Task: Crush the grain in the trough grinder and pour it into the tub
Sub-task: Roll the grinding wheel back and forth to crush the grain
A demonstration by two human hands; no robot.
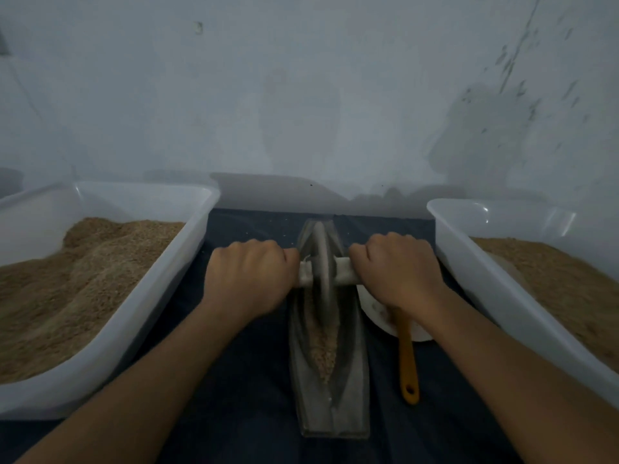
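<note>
— Trough grinder [330, 380]? Lying on the dark cloth [241, 430] between both tubs, long axis running away toward the wall.
— Hands?
— Left [249, 279] and right [397, 271] clenched round the wheel [322, 272] axle's ends.
— Contents?
— Grain [323, 346] in the trough; brown meal in left tub [110, 336] and right tub [502, 296].

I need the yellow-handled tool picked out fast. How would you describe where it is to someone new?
Start at the grey trough grinder on the dark cloth between the two white tubs. Just to its right, below the right hand, lies a yellow-handled tool with its far end on a white dish. It is the only yellow thing here, with a hole in its near end.
</note>
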